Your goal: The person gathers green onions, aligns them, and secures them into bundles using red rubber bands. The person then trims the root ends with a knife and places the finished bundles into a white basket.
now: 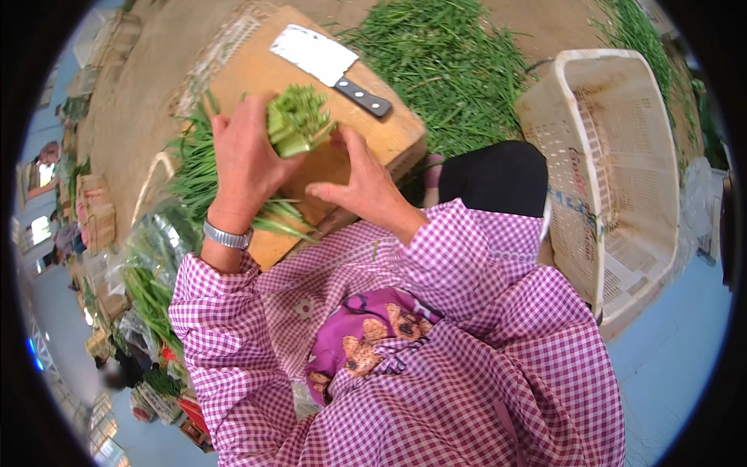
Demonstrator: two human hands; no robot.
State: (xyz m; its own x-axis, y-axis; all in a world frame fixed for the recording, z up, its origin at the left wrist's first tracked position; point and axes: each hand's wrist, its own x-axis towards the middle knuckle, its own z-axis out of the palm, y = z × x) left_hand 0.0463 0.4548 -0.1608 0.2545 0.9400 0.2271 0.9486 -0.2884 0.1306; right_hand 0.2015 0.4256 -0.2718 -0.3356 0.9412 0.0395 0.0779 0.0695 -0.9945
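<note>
My left hand (248,157), with a metal-banded watch on its wrist, is wrapped around a bunch of green vegetable stalks (297,119). The stalks' pale blunt ends face up toward me, and long green leaves (195,157) spread out to the left beneath the hand. To the right of the bunch is my right hand (370,187), its thumb and fingers apart. Its fingertips come close to the stalks; whether they touch is unclear. Beyond both hands, a cleaver (324,64) with a black riveted handle lies flat on a wooden cutting block (251,61).
Loose green trimmings (443,70) are heaped on the floor behind the block. A stained white plastic crate (633,192) stands at my right, beside my knee (493,178). Clear plastic bags (166,233) and more long greens (149,298) are at my left.
</note>
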